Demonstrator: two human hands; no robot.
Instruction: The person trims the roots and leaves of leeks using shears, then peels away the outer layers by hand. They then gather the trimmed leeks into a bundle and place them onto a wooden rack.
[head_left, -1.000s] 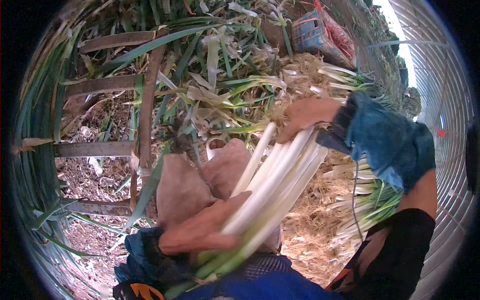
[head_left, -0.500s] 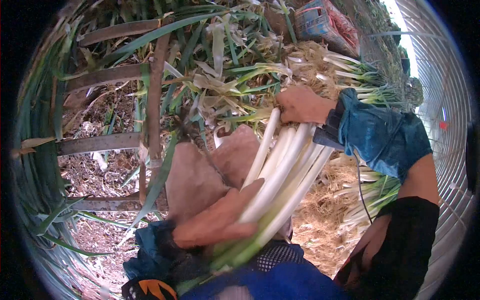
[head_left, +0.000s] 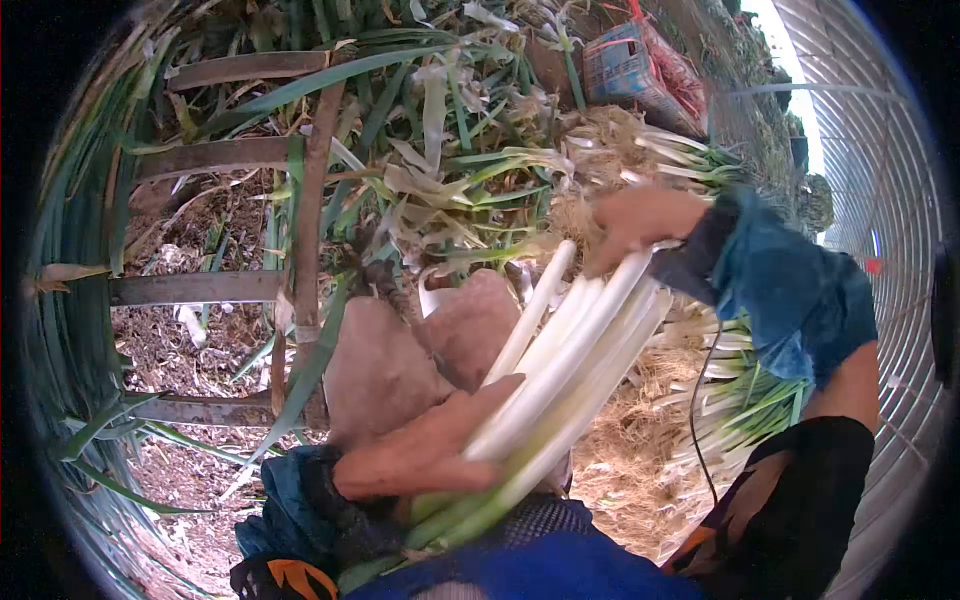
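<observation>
Bundle of long-stemmed leeks (head_left: 575,345) held slantwise between the two hands, in front of the person's body. The white root ends point up and to the right; the green ends run down and left toward the blue clothing (head_left: 530,575). The left hand (head_left: 430,450) lies at the lower part of the bundle, where white passes into green, and is closed around the stalks, the thumb along their upper edge. The right hand (head_left: 640,228) lies at the upper end, its fingers bent down over the root ends; whether they grip the stalks or only rest against them cannot be told. One stalk stands slightly apart from the others, on the left side of the bundle. The brown-clothed knees (head_left: 385,370) lie just left of the bundle. To its right, more leeks (head_left: 725,400) lie on the ground, with tangled, straw-coloured roots (head_left: 625,455) turned toward the bundle. Left of the knees is a slatted wooden frame (head_left: 315,200); beyond the right hand, at the upper right, is a crate (head_left: 640,75) with red material in it.
</observation>
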